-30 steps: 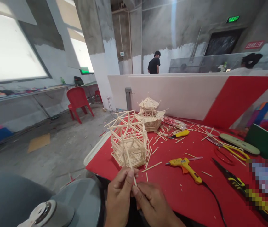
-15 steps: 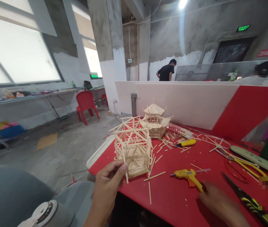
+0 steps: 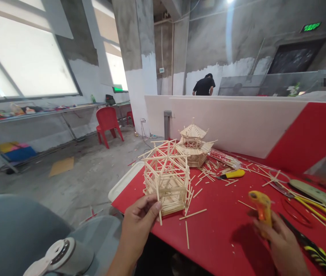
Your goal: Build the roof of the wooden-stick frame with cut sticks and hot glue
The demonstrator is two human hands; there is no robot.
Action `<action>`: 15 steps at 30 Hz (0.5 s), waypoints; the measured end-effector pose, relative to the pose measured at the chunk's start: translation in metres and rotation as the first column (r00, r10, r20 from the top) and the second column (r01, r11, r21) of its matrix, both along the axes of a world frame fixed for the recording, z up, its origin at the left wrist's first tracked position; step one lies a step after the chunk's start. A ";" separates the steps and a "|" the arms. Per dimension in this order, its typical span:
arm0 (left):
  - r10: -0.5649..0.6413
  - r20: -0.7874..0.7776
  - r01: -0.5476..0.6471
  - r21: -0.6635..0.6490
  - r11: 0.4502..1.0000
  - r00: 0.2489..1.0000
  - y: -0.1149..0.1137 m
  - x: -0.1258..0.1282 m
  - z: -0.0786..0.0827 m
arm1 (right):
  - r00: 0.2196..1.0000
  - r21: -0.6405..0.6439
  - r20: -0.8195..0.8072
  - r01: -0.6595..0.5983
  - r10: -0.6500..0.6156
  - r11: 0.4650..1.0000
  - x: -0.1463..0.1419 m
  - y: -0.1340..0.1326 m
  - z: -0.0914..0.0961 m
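My left hand (image 3: 142, 217) pinches the lower end of a thin wooden stick (image 3: 159, 207) between thumb and fingers. That stick slants up along the near left corner of an open frame of wooden sticks (image 3: 167, 168); whether it is fixed there I cannot tell. My right hand (image 3: 279, 241) is closed around the handle of a yellow glue gun (image 3: 262, 209), raised above the red tabletop and slightly blurred, its nozzle end turned toward the frame. Behind the frame stands a finished-looking stick pavilion (image 3: 193, 143) with a pointed roof.
Loose sticks (image 3: 205, 172) lie scattered by the models. A yellow utility knife (image 3: 231, 174), yellow-handled pliers (image 3: 309, 205) and a black-and-yellow tool (image 3: 309, 243) lie to the right. A white partition (image 3: 223, 122) borders the table; a person in black (image 3: 205, 85) stands beyond it.
My right hand has taken up the glue gun from the table and lifted it, turning it upright. My left hand keeps its pinch on the stick. The view has shifted slightly right.
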State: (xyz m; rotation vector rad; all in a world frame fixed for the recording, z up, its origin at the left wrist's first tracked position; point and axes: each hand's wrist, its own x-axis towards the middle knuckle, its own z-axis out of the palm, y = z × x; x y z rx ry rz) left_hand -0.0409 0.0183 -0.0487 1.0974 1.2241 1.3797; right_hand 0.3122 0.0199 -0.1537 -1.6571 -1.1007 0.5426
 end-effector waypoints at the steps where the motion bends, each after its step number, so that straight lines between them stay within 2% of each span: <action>1: -0.015 -0.015 0.015 0.015 1.000 1.000 0.001 0.001 0.001 | 0.977 0.072 -0.203 -0.049 0.063 0.996 -0.009 0.002 0.016; 2: -0.031 -0.034 0.032 0.028 0.999 0.999 0.001 0.001 0.002 | 0.935 0.132 -0.340 -0.057 0.099 0.990 -0.020 0.005 0.032; 3: -0.043 -0.058 0.046 0.042 0.998 0.997 0.001 0.001 0.003 | 0.907 0.169 -0.398 -0.075 0.138 0.983 -0.031 0.010 0.050; 5: -0.036 -0.128 0.047 0.080 0.996 0.991 0.000 -0.001 0.007 | 0.898 0.267 -0.365 -0.153 0.246 0.952 -0.054 0.022 0.083; 9: 0.074 -0.328 0.000 0.221 0.975 0.942 -0.004 -0.011 0.016 | 0.945 0.298 -0.056 -0.292 0.322 0.909 -0.099 0.038 0.135; 12: 0.154 -0.448 -0.015 0.299 0.954 0.881 -0.005 -0.022 0.020 | 0.943 0.264 0.212 -0.309 0.257 0.914 -0.126 0.045 0.163; 15: 0.198 -0.490 -0.024 0.339 0.940 0.849 -0.002 -0.032 0.019 | 0.891 0.251 0.413 -0.308 0.186 0.918 -0.142 0.054 0.181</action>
